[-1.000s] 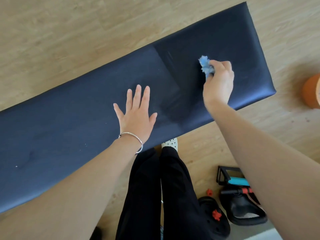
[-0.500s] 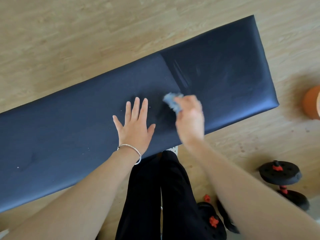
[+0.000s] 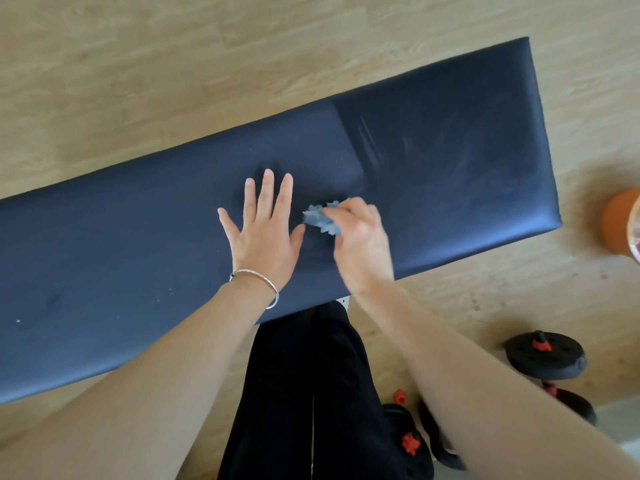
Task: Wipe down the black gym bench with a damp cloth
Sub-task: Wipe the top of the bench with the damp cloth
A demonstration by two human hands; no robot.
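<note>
Black vinyl with a slightly bluish sheen, that's the bench (image 3: 138, 271). It runs diagonally from lower left to upper right. A seam (image 3: 348, 140) splits the pad into a long left section and a shorter right one. The short section has pale streaks (image 3: 372, 143) and hazy smears across it. The long one looks more matte, with a few tiny white specks.

The cloth (image 3: 320, 218) is a small blue crumpled wad on the long section, close to the near end of the seam. The right hand (image 3: 362, 240) has its fingers curled round it and is blurred. The left hand (image 3: 263, 233) lies flat on the pad just beside the cloth, fingers straight and a bit spread, thumb almost touching it. There's a silver bracelet (image 3: 258, 277) on that wrist.

For room, a long run of pad stretches left of the flat hand and goes out of frame. The whole short section lies to the right, ending in a rounded edge. Both hands sit closer to the near edge than the far one.

Light wood floor (image 3: 173, 81) runs all round. The person's black trousers (image 3: 304, 393) stand right against the near edge. A black dumbbell (image 3: 547, 358) with red collars lies near the right arm, and something orange (image 3: 620, 223) sits past the bench end, cut off by the frame.
</note>
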